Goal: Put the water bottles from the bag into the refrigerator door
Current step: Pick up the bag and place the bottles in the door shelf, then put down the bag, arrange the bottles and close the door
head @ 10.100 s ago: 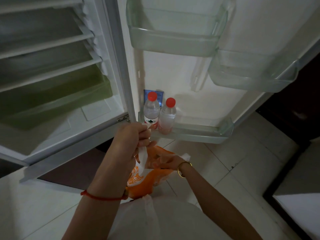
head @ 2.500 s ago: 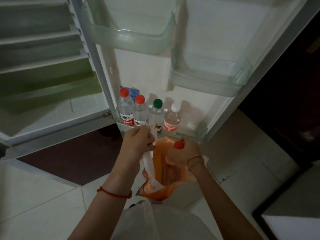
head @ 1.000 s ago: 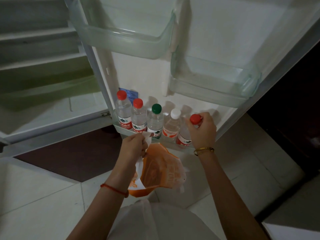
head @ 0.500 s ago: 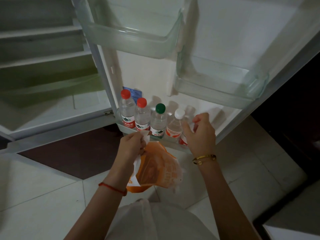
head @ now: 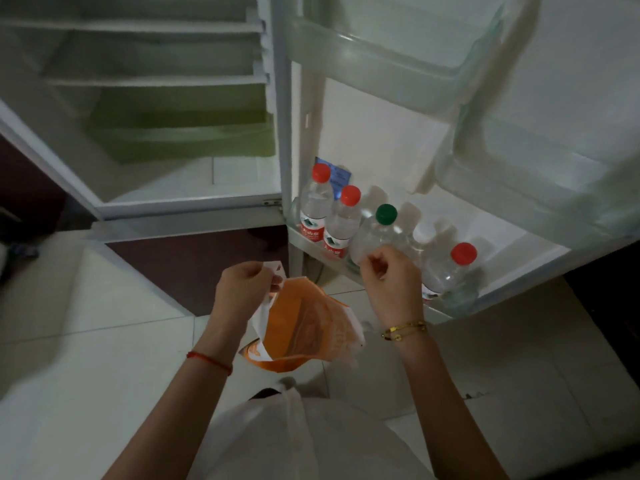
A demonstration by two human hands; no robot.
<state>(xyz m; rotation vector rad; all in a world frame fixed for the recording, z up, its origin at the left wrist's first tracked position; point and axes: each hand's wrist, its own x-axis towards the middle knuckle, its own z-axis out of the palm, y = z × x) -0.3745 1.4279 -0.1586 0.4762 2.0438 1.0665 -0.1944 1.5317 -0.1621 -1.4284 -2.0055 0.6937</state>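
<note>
Several clear water bottles stand in a row in the bottom door shelf (head: 516, 265) of the open refrigerator: two red-capped bottles (head: 317, 202) at the left, a green-capped bottle (head: 381, 230) in the middle, and a red-capped bottle (head: 453, 271) at the right. One more is mostly hidden behind my right hand (head: 391, 285), which hovers just in front of the row, fingers loosely curled with nothing in them. My left hand (head: 246, 289) pinches the white handle of the orange bag (head: 304, 330), which hangs open below the shelf.
Two clear door bins (head: 388, 74) jut out above the bottle row, the right one (head: 540, 188) lower. The refrigerator interior (head: 166, 109) with white shelves and a green drawer lies to the left. Pale floor tiles (head: 86, 341) lie below.
My right hand has let go of the red-capped bottle, which now stands at the right end of the row, and has drawn back toward the bag. The camera view has shifted left.
</note>
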